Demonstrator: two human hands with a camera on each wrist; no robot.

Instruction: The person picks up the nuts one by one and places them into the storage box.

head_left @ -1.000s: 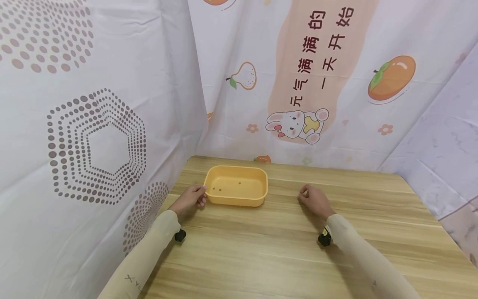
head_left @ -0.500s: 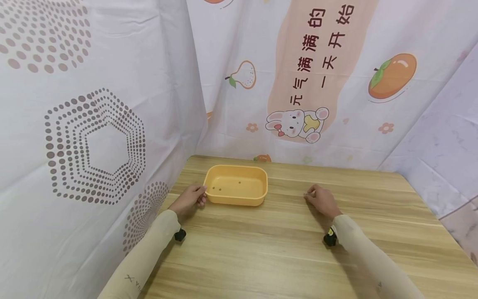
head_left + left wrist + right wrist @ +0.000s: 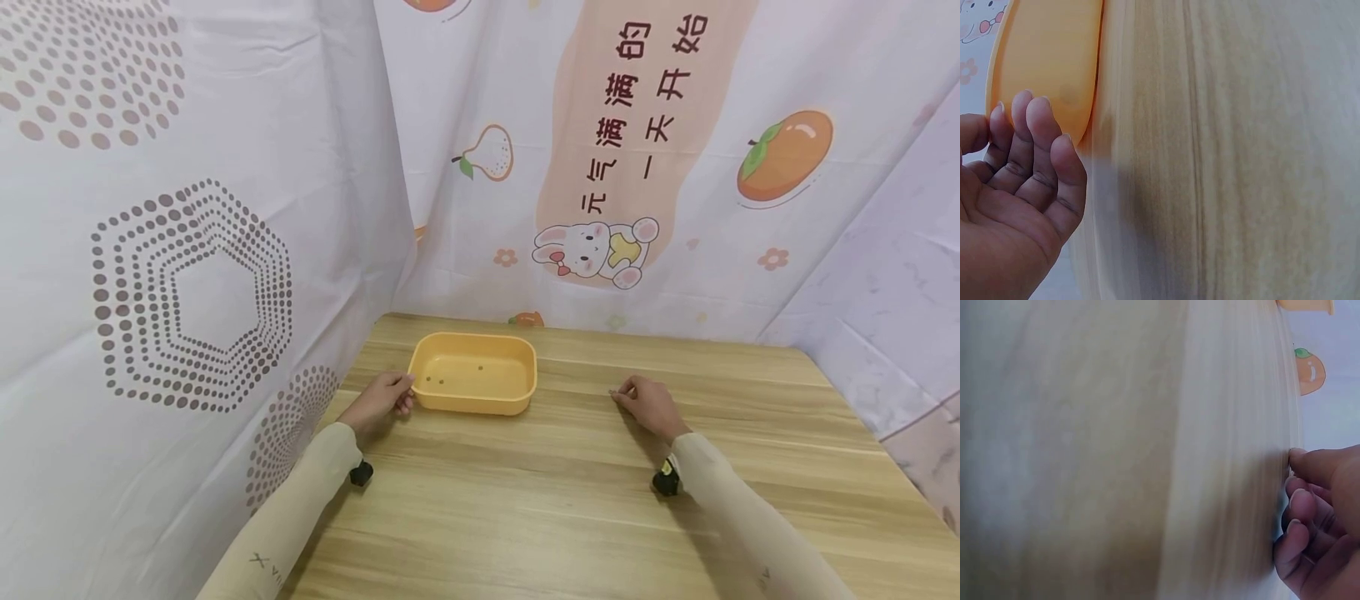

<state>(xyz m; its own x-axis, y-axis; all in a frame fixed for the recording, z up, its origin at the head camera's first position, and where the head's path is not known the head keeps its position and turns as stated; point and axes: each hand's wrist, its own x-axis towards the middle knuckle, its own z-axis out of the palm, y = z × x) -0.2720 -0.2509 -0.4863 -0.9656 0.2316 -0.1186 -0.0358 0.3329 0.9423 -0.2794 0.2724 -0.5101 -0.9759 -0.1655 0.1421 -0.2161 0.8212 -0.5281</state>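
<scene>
A yellow plastic basket [image 3: 472, 403] with rounded corners stands on the table, three small dark spots visible on its floor. I cannot tell whether these are holes or small objects. At its left end my left hand [image 3: 384, 397] pinches the rim between thumb and forefinger. The other fingers curl below, seen palm-side beside the basket [image 3: 1054, 50] in the left wrist view. To the right, apart from the basket, my right hand [image 3: 649, 405] is low at the tabletop, fingers curled, thumb and forefinger tips together. Nothing between those fingertips [image 3: 1297, 456] can be made out.
The wood-grain table [image 3: 525, 500] extends in front of and to the right of the basket. A printed cloth [image 3: 465, 250] hangs along its back edge, a dotted white cloth [image 3: 322, 208] along the left. A black wrist camera [image 3: 664, 479] sits under the right wrist.
My right hand has moved slightly to the right, away from the basket, and has stayed there over the last half second. The left hand and the basket have not moved.
</scene>
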